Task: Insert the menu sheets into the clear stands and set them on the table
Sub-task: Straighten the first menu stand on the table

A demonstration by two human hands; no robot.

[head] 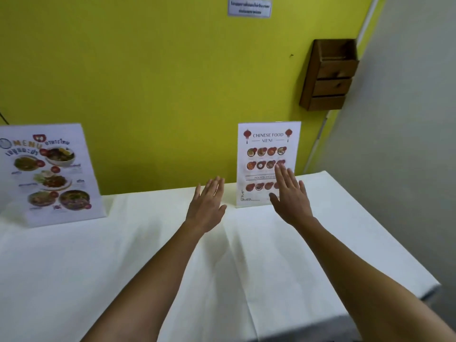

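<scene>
A clear stand holding the Chinese food menu sheet (pixel 265 154) stands upright at the far edge of the table (pixel 123 267), right of centre. My right hand (pixel 290 198) is open in front of its lower right part, fingers spread, holding nothing. Just left of that stand, my left hand (pixel 207 206) hovers open over the cloth, apart from it. A second stand with a Thai food menu sheet (pixel 49 174) stands upright at the far left of the table.
A white cloth covers the table, whose right edge (pixel 394 243) drops off near a grey wall. A yellow wall runs behind the stands. A brown wooden rack (pixel 328 75) hangs on it above the right stand, with a small sign (pixel 249 7) higher up.
</scene>
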